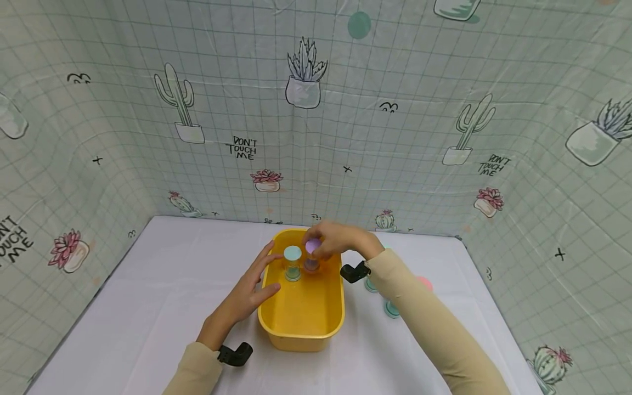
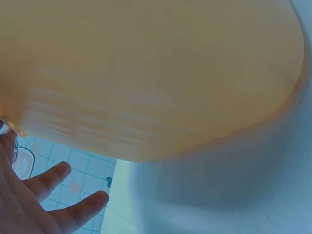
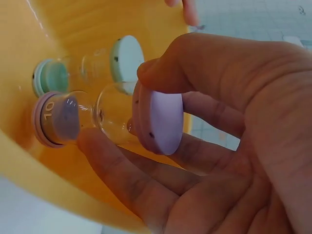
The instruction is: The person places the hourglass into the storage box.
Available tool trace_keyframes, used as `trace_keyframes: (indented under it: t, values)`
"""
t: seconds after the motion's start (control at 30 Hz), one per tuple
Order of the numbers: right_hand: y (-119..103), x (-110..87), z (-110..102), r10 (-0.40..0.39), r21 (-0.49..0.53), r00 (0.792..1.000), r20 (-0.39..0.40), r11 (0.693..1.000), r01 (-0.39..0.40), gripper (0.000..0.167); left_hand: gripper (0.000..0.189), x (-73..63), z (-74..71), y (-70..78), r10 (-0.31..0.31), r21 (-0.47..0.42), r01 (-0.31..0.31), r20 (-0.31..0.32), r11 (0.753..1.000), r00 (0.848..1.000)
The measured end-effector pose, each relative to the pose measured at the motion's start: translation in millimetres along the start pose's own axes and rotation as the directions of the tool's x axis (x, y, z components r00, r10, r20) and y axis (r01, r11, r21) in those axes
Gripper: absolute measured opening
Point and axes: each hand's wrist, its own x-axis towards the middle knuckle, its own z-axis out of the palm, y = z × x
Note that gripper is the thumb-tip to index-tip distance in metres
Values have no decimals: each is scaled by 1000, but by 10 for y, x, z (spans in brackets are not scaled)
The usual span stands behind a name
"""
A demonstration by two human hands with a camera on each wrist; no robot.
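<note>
R hand (image 1: 338, 240) has its fingers curled round the purple sandglass (image 3: 114, 109), thumb on the edge of its top cap, other fingers along the glass. Sandglass is approx. upright inside the yellow tub (image 1: 301, 312), toward the far end; "10" shows on its lower cap. Can't tell if its base touches the tub floor. Mint sandglass (image 1: 293, 264) stands upright just beside it, on the L side. L hand (image 1: 249, 291) is at the tub's L rim, fingers spread, thumb & fingertips reaching over the rim nr the mint one; grips nothing.

On the white surface (image 1: 187, 307), R of tub, are green-capped items (image 1: 392, 310) & a pink item (image 1: 424, 282), partly hidden by R sleeve (image 1: 419, 299). Behind: cactus-print cloth (image 1: 311, 137) w/ grid lines.
</note>
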Motion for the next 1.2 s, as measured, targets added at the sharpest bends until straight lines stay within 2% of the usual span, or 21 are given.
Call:
trace_keyframes:
  t: [0.3,0.6,0.8,0.97,1.2]
  values:
    - [-4,85,84,50,-29,998,42,998,-49,37,56,-3,-4,-7,6,-2,-6,3,1000,1000]
    - [-34,113,113,98,-54,994,41,994,-96,34,57,3,-1,-8,14,-4,-14,5,1000,1000]
    - [-58,134,118,153,-71,986,66,986,-148,29,56,-5,-2,-10,12,0,-12,0,1000,1000]
    - [-79,160,125,170,-123,981,97,980,-158,24,55,-13,-6,-9,19,8,-19,-2,1000,1000]
    - [-102,167,135,201,-139,972,120,973,-184,25,56,-4,-7,-2,10,3,-10,-3,1000,1000]
